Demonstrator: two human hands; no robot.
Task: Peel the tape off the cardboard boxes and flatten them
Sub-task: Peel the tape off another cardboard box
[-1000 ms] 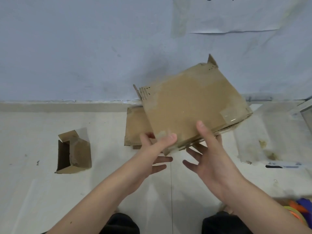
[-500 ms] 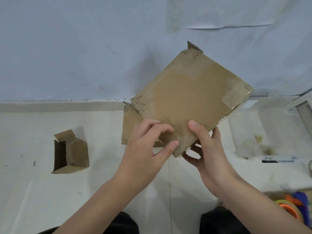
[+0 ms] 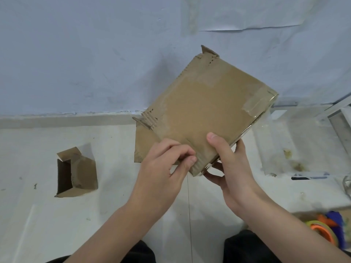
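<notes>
A flat brown cardboard box [image 3: 205, 114] is held up in front of me, tilted like a diamond, with clear tape [image 3: 255, 103] wrapped over its right corner. My right hand [image 3: 229, 168] grips the box's lower corner, thumb on top and fingers underneath. My left hand [image 3: 167, 164] has its fingertips bunched at the box's lower left edge, pinching at the tape there. A small open cardboard box [image 3: 76, 171] lies on its side on the floor at the left.
A flattened cardboard sheet [image 3: 144, 147] lies on the floor behind the held box, by the wall. Clear plastic sheeting [image 3: 296, 141] and a metal frame [image 3: 340, 118] are at the right. Tape rolls [image 3: 322, 230] sit at the lower right. My knees show at the bottom.
The box has been turned and raised a little. My left hand moved from under the box onto its lower left edge and curled its fingertips there. My right hand kept its grip.
</notes>
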